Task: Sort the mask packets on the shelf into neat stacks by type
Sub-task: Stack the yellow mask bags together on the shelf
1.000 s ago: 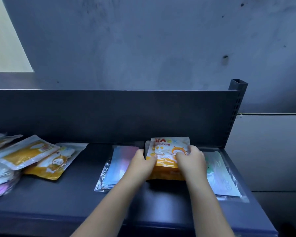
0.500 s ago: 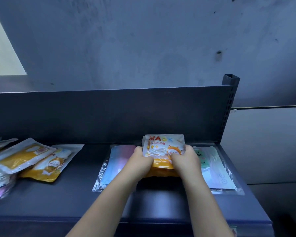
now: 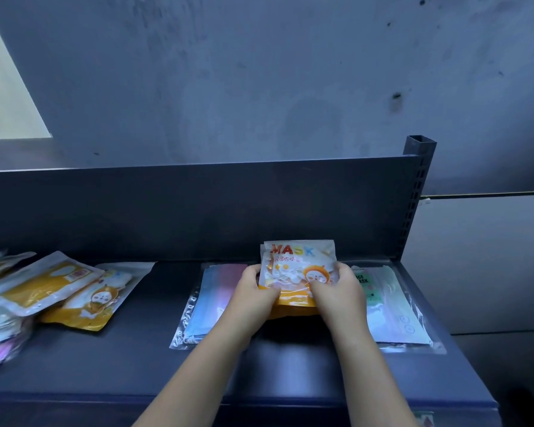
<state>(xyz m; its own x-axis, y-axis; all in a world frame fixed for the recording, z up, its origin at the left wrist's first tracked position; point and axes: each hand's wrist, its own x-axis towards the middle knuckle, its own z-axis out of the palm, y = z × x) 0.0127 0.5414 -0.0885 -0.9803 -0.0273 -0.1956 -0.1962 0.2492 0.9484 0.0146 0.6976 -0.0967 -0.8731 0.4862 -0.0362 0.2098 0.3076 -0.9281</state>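
- Head view: the person's left hand (image 3: 255, 291) and right hand (image 3: 336, 291) stay closed on the two long sides of the stack of glossy orange-and-white mask packets (image 3: 299, 266), thumbs on top. Neither has let go in the last second.
- That stack has hardly shifted. It sits toward the right end of the dark metal shelf (image 3: 136, 365), close to the back panel (image 3: 198, 211), between the clear-wrapped pastel pink-and-blue stack (image 3: 210, 297) and the clear-wrapped pale green stack (image 3: 392, 306).
- Its far edges are still slightly stepped, so I judge this to be squaring-up, not placing.
- The loose heap of orange and white packets (image 3: 43, 285) at the shelf's left end lies as it did, overlapping and askew.
- So the sorting looks only partly done: more orange packets wait there.
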